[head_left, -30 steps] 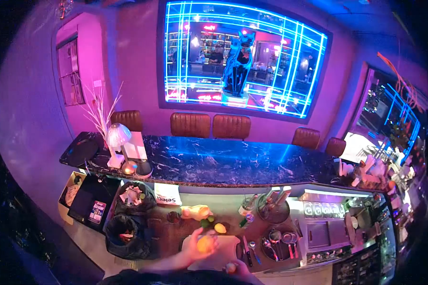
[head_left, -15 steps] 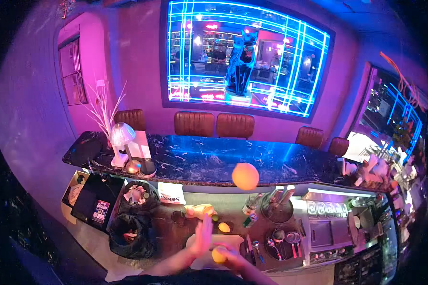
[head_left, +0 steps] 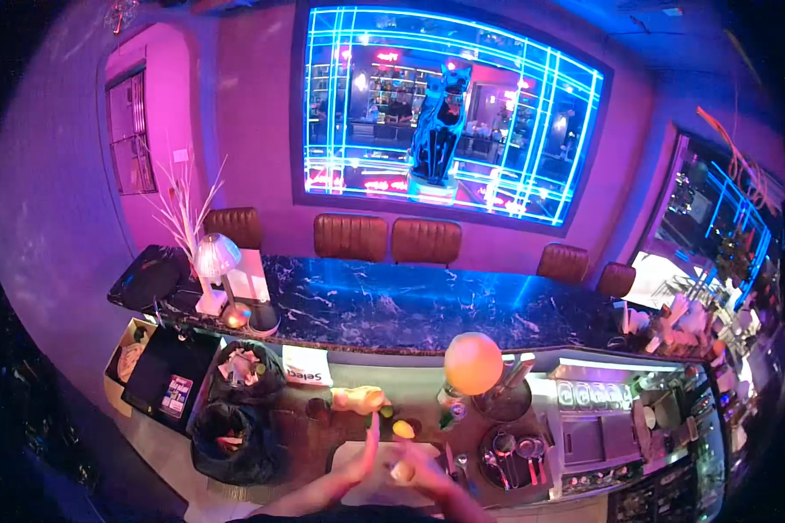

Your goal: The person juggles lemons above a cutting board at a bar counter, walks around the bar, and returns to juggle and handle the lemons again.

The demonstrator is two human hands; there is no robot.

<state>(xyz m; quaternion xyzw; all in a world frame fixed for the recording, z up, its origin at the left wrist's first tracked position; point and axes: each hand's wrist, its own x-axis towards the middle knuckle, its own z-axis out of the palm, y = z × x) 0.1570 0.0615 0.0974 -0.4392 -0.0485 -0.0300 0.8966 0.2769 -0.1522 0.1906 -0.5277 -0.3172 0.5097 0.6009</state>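
Low in the middle, my left hand (head_left: 365, 462) is over a pale board (head_left: 344, 455), with its fingers stretched out and pressed flat and nothing in it. Beside it to the right is my right hand (head_left: 423, 475), blurred. A small round yellowish fruit (head_left: 402, 472) shows against its palm, and the fingers partly curl round it. A round orange ball or fruit (head_left: 473, 363) appears in mid-air, ahead and right of both hands, touching neither. Just beyond the hands, a lemon (head_left: 403, 430) lies by a dark dish, near a small green fruit (head_left: 386, 410) and a yellowish bag (head_left: 358, 399).
Black-bagged bins (head_left: 235, 440) stand at the left. Bar tools lie on a round dark tray (head_left: 512, 458) at the right, near a steel sink (head_left: 584, 442). A dark marble counter (head_left: 392, 305) with a lamp (head_left: 216, 254) runs across behind.
The orange ball in the air has come lower and to the right, and looks larger. My left hand has turned more edge-on. The whole view has shifted slightly.
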